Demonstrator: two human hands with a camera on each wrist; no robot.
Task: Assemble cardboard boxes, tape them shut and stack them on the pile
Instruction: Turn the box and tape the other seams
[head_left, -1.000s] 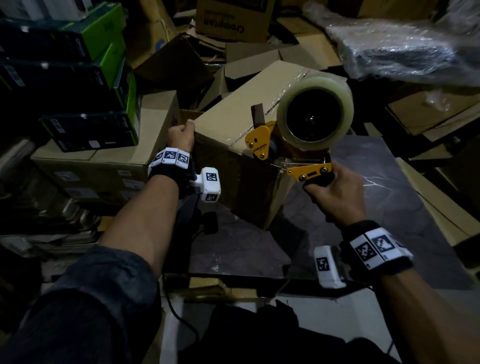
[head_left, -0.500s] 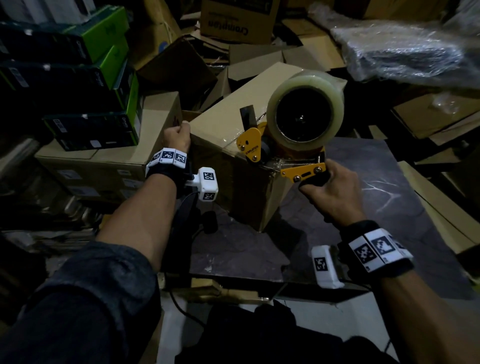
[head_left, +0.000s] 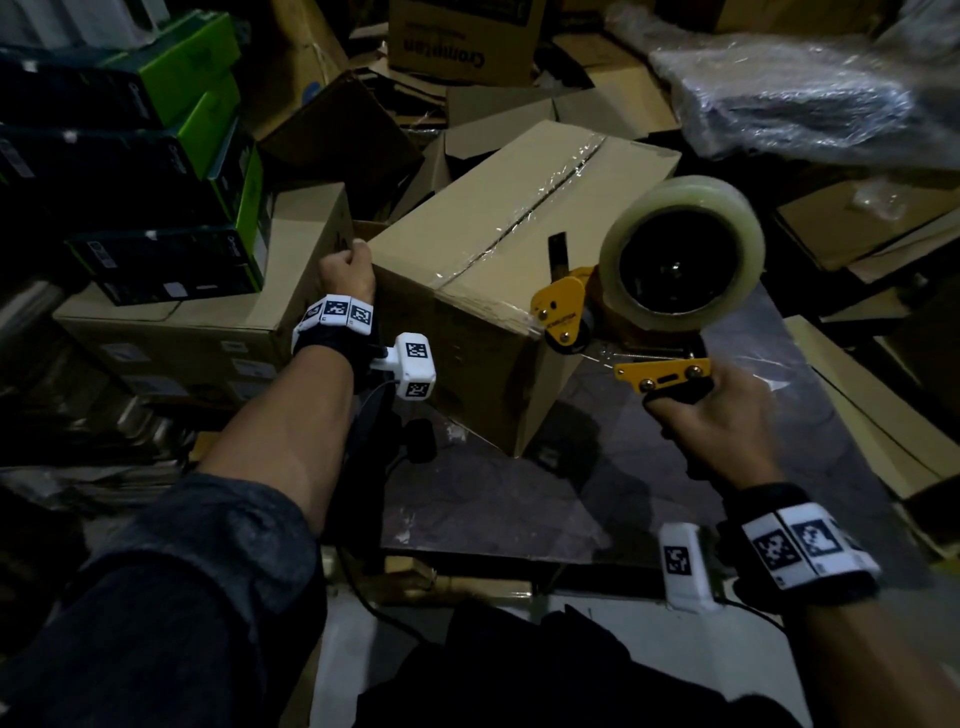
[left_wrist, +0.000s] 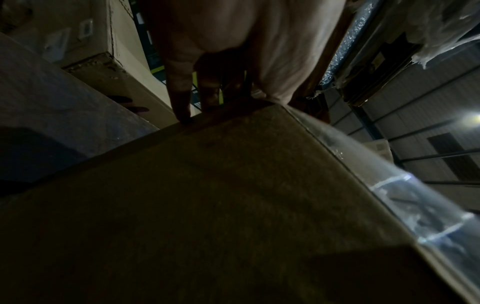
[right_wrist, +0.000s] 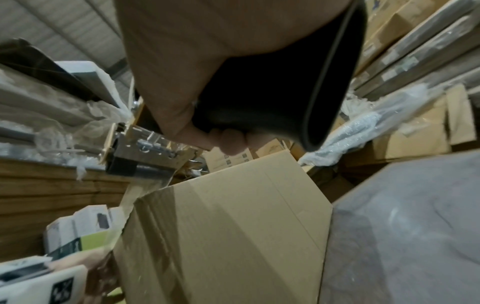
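We pull the tape gun, gripped in our right hand, off the box corner; left hand clamps its edge, so the seam looks taped.

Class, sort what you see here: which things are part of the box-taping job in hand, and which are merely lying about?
In the job:
- cardboard box on the dark table, clear tape along its top seam
- tape dispenser, gripped by the right hand
- left hand, holding the box's far corner

Lying about:
- green-and-black cartons
- Crompton box
- plastic-wrapped bundle
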